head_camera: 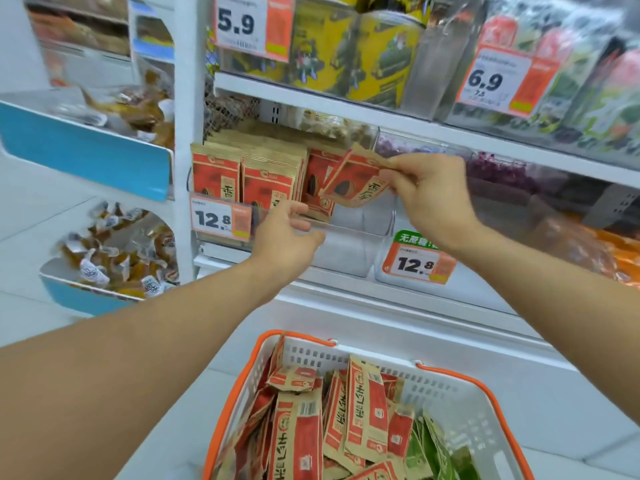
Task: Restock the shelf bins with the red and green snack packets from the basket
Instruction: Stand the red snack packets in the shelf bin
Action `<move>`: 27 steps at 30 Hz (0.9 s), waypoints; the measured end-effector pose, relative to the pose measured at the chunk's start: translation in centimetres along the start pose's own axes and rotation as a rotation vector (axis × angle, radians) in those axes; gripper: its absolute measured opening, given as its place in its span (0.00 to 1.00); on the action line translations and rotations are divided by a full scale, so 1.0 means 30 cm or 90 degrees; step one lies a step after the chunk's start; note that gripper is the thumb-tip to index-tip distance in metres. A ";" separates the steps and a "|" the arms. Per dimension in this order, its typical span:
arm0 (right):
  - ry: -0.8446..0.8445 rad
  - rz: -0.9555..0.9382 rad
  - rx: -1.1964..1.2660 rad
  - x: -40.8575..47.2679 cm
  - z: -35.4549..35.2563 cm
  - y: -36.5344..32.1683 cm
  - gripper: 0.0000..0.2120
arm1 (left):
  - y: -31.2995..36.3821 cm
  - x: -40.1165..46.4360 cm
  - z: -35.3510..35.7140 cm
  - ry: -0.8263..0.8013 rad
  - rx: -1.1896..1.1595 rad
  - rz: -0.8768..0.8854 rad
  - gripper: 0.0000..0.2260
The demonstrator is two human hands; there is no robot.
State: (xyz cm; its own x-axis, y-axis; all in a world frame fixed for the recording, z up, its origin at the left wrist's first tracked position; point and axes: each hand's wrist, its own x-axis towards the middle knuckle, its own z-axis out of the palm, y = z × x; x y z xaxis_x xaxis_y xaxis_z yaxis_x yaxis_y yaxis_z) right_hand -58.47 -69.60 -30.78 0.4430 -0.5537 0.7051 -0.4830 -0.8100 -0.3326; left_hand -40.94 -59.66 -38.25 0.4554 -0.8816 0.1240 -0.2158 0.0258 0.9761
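- A red snack packet (353, 181) is held in the air in front of the clear shelf bin (346, 237), just above its open right-hand part.
- The packet is tilted: its long axis runs on a slant from upper right, where it is gripped, down to the lower left, and its printed red face is turned toward the camera.
- The packet's upper edge is pinched between the thumb and curled fingers of the right hand (426, 192).
- The left hand (287, 233) is placed at the bin's clear front lip, its fingers curled over the edge beside a low packet already inside; whether that packet is being touched cannot be told.
- Upright rows of matching red packets (242, 174) are stacked in the left part of the same bin, faces forward.
- For this step to be done well, the packet should probably be turned upright, face forward, and slid in behind the front lip next to the standing rows, while the bin is steadied at its edge.
- A price tag reading 12.8 (220, 218) is clipped to the bin front.
- Below, an orange-rimmed basket (460, 403) holds many more red packets, with green packets (433, 448) at its right side, so much restocking appears to remain.
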 end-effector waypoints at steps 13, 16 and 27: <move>-0.180 0.404 -0.043 0.430 0.458 0.257 0.22 | -0.061 0.049 -0.038 -0.032 0.016 0.020 0.17; -0.184 0.410 -0.100 0.426 0.462 0.240 0.19 | -0.067 0.059 -0.049 -0.034 0.036 0.018 0.18; -0.144 0.469 0.025 0.331 0.467 0.276 0.20 | -0.081 0.036 -0.043 -0.083 0.070 -0.012 0.15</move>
State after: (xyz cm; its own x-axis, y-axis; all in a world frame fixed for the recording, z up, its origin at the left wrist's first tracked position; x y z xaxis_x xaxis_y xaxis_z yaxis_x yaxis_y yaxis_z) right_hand -47.49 -84.50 -35.30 0.1635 -0.9753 0.1488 -0.6878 -0.2208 -0.6914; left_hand -38.82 -60.06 -40.28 0.3459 -0.9352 0.0752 -0.3046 -0.0361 0.9518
